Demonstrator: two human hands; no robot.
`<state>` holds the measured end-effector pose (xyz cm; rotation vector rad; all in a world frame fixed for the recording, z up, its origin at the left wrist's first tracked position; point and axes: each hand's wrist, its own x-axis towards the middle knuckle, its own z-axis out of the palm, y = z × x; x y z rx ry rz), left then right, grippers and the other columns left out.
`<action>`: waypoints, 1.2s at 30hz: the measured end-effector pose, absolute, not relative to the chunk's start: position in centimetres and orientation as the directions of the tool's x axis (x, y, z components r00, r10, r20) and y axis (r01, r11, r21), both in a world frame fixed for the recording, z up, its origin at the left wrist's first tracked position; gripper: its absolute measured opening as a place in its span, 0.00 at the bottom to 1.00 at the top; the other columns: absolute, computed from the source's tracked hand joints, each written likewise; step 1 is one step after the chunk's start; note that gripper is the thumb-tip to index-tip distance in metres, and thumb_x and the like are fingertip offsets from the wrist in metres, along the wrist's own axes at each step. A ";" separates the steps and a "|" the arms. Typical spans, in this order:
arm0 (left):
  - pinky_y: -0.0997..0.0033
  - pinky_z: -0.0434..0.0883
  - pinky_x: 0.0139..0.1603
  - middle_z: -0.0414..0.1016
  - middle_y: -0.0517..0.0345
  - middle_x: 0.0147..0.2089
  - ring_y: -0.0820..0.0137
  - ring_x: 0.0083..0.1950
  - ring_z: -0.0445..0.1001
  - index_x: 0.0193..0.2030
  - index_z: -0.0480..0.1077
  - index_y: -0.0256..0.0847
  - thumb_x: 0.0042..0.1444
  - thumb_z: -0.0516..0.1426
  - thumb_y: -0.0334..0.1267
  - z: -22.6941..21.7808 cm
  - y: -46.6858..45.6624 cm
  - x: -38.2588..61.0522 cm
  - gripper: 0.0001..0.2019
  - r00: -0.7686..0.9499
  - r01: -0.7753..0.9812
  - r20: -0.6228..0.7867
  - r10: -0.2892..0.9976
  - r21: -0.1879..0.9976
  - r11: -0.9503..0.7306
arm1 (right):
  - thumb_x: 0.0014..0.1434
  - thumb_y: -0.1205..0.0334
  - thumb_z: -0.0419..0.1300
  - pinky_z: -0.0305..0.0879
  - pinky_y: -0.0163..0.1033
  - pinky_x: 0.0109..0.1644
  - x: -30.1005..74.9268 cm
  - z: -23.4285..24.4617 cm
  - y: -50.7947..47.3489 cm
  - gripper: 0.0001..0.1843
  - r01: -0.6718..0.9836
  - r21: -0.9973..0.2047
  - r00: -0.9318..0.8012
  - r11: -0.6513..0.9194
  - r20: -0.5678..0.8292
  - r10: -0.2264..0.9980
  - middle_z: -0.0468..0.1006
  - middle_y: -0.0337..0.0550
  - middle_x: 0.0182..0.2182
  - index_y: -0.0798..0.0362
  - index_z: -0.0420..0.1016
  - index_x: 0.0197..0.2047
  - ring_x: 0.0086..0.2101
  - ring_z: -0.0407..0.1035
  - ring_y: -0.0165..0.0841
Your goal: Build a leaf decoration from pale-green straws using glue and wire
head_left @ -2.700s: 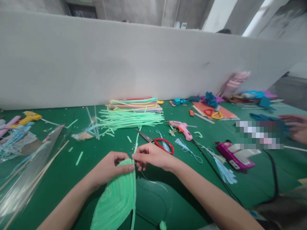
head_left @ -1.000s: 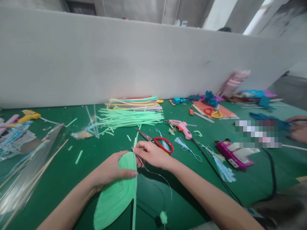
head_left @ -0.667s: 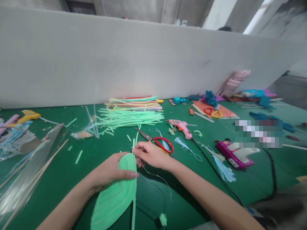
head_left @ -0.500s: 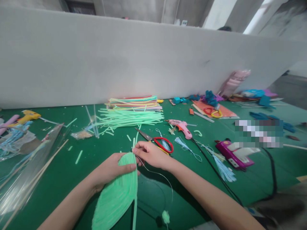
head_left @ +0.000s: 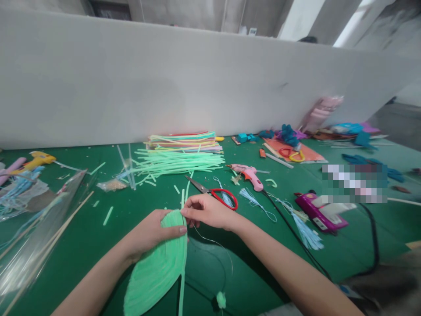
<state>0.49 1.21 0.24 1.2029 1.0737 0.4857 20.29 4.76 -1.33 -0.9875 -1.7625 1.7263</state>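
A ribbed green leaf shape (head_left: 158,272) slants within the left fingers (head_left: 173,232).

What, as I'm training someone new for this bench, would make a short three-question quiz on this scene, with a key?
1. Which hand has its thumb laid across the face of the leaf-shaped green pipe-cleaner panel?

2. True or false: in the picture, the pink glue gun lies to the right of the red-handled scissors.

3. What colour is the second glue gun, near the left edge of the picture?
A) Blue
B) Yellow
C) Red

Key: 1. The left hand. 2. True. 3. B.
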 end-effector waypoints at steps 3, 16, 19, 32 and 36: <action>0.60 0.70 0.51 0.81 0.53 0.44 0.55 0.51 0.74 0.48 0.77 0.42 0.46 0.65 0.43 0.5 1.2 0.6 0.20 0.475 0.240 -0.371 0.798 0.927 0.289 | 0.55 0.46 0.62 0.65 0.31 0.28 20.3 -1.2 4.8 0.18 0.146 -0.987 -0.647 -0.062 -0.142 0.749 0.75 0.38 0.25 0.55 0.71 0.32 0.24 0.68 0.26; 0.61 0.72 0.47 0.81 0.53 0.44 0.57 0.45 0.77 0.49 0.76 0.42 0.45 0.66 0.46 0.1 1.1 0.1 0.23 0.497 0.267 -0.381 0.780 0.922 0.280 | 0.58 0.48 0.59 0.64 0.31 0.29 20.1 -0.9 4.7 0.17 0.090 -0.992 -0.694 -0.090 -0.128 0.708 0.71 0.36 0.23 0.55 0.67 0.30 0.24 0.67 0.25; 0.60 0.73 0.44 0.81 0.51 0.42 0.55 0.44 0.78 0.49 0.75 0.41 0.41 0.67 0.47 0.2 1.1 -0.2 0.26 0.385 0.302 -0.422 0.820 0.898 0.321 | 0.60 0.49 0.57 0.65 0.31 0.29 20.3 -1.0 4.8 0.16 0.159 -0.987 -0.624 0.001 -0.100 0.775 0.72 0.36 0.23 0.54 0.67 0.31 0.23 0.67 0.26; 0.58 0.70 0.47 0.81 0.53 0.42 0.52 0.46 0.77 0.43 0.77 0.40 0.45 0.64 0.47 0.5 1.2 0.6 0.19 0.378 0.397 -0.322 0.868 0.903 0.162 | 0.50 0.52 0.66 0.61 0.32 0.29 21.0 -0.6 4.8 0.14 0.280 -0.943 -0.551 0.179 -0.006 0.835 0.75 0.38 0.25 0.54 0.76 0.31 0.26 0.65 0.27; 0.58 0.68 0.50 0.81 0.54 0.43 0.51 0.48 0.75 0.45 0.77 0.41 0.46 0.63 0.48 0.2 1.2 0.6 0.20 0.380 0.460 -0.296 0.876 0.883 0.099 | 0.52 0.55 0.64 0.61 0.31 0.28 21.0 -0.9 4.9 0.11 0.275 -0.951 -0.569 0.142 -0.041 0.821 0.77 0.39 0.26 0.55 0.76 0.33 0.26 0.66 0.28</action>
